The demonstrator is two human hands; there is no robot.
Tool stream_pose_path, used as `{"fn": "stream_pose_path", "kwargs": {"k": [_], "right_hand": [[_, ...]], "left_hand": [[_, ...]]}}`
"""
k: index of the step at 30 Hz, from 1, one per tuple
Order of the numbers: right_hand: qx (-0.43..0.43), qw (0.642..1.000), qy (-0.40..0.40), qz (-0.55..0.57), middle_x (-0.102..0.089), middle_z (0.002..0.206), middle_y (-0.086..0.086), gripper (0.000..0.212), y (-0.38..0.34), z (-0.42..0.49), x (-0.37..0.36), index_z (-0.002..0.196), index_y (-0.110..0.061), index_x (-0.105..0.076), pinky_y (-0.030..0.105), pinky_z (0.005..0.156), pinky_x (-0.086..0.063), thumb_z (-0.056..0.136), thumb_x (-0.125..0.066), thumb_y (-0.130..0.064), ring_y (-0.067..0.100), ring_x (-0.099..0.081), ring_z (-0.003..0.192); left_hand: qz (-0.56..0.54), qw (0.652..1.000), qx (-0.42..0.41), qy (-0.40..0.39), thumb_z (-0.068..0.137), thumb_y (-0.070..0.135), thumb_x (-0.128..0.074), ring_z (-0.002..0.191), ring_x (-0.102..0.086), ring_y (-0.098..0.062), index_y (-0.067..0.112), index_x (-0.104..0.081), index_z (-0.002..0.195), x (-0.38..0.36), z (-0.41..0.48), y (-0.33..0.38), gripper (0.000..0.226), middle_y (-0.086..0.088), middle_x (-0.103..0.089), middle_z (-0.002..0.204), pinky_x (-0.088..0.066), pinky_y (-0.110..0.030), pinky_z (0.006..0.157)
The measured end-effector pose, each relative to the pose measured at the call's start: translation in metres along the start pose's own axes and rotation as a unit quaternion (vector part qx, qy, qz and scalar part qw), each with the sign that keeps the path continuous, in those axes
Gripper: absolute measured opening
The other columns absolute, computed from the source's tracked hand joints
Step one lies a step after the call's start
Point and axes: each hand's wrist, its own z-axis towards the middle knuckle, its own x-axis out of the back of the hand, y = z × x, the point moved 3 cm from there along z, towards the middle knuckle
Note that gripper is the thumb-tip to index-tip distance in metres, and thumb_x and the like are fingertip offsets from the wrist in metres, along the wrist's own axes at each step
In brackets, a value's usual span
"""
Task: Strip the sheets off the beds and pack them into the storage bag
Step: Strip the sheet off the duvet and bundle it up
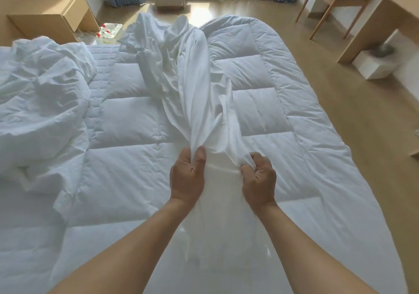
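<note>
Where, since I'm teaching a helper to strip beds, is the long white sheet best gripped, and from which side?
Probably at the near end of the sheet, where its folds gather into a narrow bunch, coming from the near side. The left hand and right hand grip it there. The far end fans out loose on the quilt, so less would be caught.

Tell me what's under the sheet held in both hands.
The sheet, gripped by the left hand and right hand, stretches over a white quilted duvet. The duvet strip directly beneath the sheet, and anything below the duvet, is covered.
</note>
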Motion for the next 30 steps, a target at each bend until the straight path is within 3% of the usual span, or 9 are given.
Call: {"fn": "stream_pose_path", "kwargs": {"k": [6, 8, 10, 12, 14, 17, 20, 25, 30], "right_hand": [[0.018, 0.986, -0.080, -0.144, -0.049, 0.069, -0.009, 0.025, 0.083, -0.095, 0.033, 0.091, -0.016, -0.070, 0.039, 0.077, -0.042, 0.077, -0.053, -0.028, 0.023, -0.051, 0.083], [-0.036, 0.948, -0.176, -0.263, -0.060, 0.099, -0.010, 0.028, 0.125, -0.124, 0.040, 0.114, -0.028, -0.066, 0.038, 0.092, -0.034, 0.088, -0.054, -0.028, 0.021, -0.049, 0.109], [-0.063, 0.891, -0.259, -0.369, -0.049, 0.135, -0.014, 0.036, 0.158, -0.141, 0.044, 0.132, -0.040, -0.053, 0.037, 0.101, -0.027, 0.097, -0.044, -0.037, 0.016, -0.035, 0.130], [-0.067, 0.867, -0.292, -0.399, -0.033, 0.151, -0.012, 0.039, 0.170, -0.141, 0.044, 0.135, -0.040, -0.050, 0.040, 0.106, -0.023, 0.098, -0.036, -0.043, 0.017, -0.024, 0.138], [-0.049, 0.877, -0.283, -0.386, -0.020, 0.159, -0.008, 0.039, 0.162, -0.131, 0.038, 0.123, -0.035, -0.059, 0.044, 0.112, -0.016, 0.095, -0.038, -0.053, 0.019, -0.010, 0.145], [0.050, 0.914, -0.213, -0.342, -0.007, 0.163, -0.005, 0.060, 0.143, -0.111, 0.024, 0.138, -0.031, -0.049, 0.049, 0.117, -0.010, 0.087, -0.050, -0.063, 0.021, 0.008, 0.151], [0.101, 0.889, -0.265, -0.360, 0.033, 0.160, -0.010, 0.092, 0.140, -0.088, 0.004, 0.154, -0.046, 0.011, 0.056, 0.114, 0.009, 0.086, -0.046, -0.069, 0.018, 0.037, 0.144], [0.018, 0.793, -0.400, -0.460, 0.038, 0.158, -0.007, 0.087, 0.185, -0.072, -0.023, 0.147, -0.051, 0.025, 0.070, 0.111, 0.007, 0.086, -0.029, -0.080, 0.025, 0.041, 0.142], [-0.047, 0.754, -0.438, -0.487, 0.040, 0.157, -0.009, 0.080, 0.228, -0.085, -0.035, 0.140, -0.052, 0.034, 0.070, 0.111, 0.006, 0.084, -0.014, -0.083, 0.026, 0.030, 0.148]], "left_hand": [[0.069, 0.996, 0.064, 0.006, 0.095, 0.050, -0.044, 0.064, -0.050, -0.023, 0.020, -0.039, 0.068, 0.000, -0.112, -0.071, 0.041, 0.006, -0.045, 0.060, -0.043, -0.043, 0.065], [0.130, 0.986, 0.100, -0.041, 0.099, 0.044, -0.045, 0.074, -0.053, -0.033, 0.020, -0.039, 0.066, -0.010, -0.145, -0.101, 0.041, -0.003, -0.048, 0.066, -0.045, -0.046, 0.068], [0.283, 0.945, 0.134, -0.097, 0.100, 0.041, -0.045, 0.094, -0.054, -0.038, 0.015, -0.049, 0.074, -0.019, -0.157, -0.124, 0.037, -0.011, -0.057, 0.085, -0.046, -0.046, 0.081], [0.415, 0.889, 0.153, -0.123, 0.099, 0.045, -0.044, 0.120, -0.043, -0.034, 0.014, -0.062, 0.096, -0.024, -0.149, -0.132, 0.037, -0.010, -0.052, 0.124, -0.039, -0.044, 0.099], [0.449, 0.877, 0.122, -0.117, 0.094, 0.046, -0.049, 0.137, -0.025, -0.029, 0.019, -0.062, 0.113, -0.028, -0.136, -0.130, 0.035, -0.005, -0.033, 0.148, -0.028, -0.046, 0.110], [0.439, 0.892, 0.067, -0.084, 0.086, 0.050, -0.055, 0.148, 0.008, -0.024, 0.026, -0.025, 0.150, -0.030, -0.119, -0.124, 0.075, -0.003, 0.000, 0.162, -0.009, -0.049, 0.117], [0.478, 0.871, -0.010, -0.112, 0.091, 0.057, -0.037, 0.143, 0.035, -0.021, 0.047, 0.021, 0.148, -0.034, -0.101, -0.124, 0.082, 0.007, 0.032, 0.158, 0.004, -0.058, 0.115], [0.543, 0.803, -0.021, -0.247, 0.095, 0.051, -0.006, 0.135, 0.046, -0.023, 0.054, 0.028, 0.139, -0.037, -0.089, -0.171, 0.055, 0.012, 0.045, 0.150, 0.009, -0.069, 0.109], [0.528, 0.779, 0.077, -0.329, 0.095, 0.056, -0.003, 0.143, 0.033, -0.026, 0.059, 0.042, 0.126, -0.043, -0.095, -0.232, 0.055, 0.015, 0.044, 0.149, 0.010, -0.073, 0.105]]}}
